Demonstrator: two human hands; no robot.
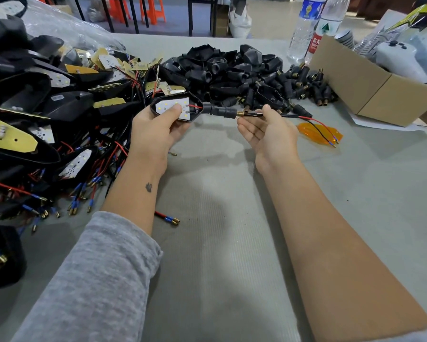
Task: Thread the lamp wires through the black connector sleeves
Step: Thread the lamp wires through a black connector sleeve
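My left hand (158, 127) grips the lamp housing (176, 108), thumb pressed down on the white light board inside it, fingers curled underneath. Out of its right end runs the black sleeve (220, 111), lying level and pointing straight across toward my right hand (266, 134). That's the line everything turns on: housing on the left, sleeve in the middle, brass threaded tip (242, 114) just beside my right fingers, and the wires (313, 123) already out the far side, red and black, trailing off to the right and drooping over the orange lens (318, 133) on the table (220, 218).

My right hand sits palm up, fingers mostly relaxed below, with the thumb and forefinger pinching the wire bundle just past the brass tip. It's the nearer hand to the free wire, so I judge it does the pulling while the left holds steady. Both forearms angle in from below, hands raised above the table.

This one looks nearly threaded; taking up slack along that same axis seems next. More sleeves (304, 87) wait in the pile beyond.
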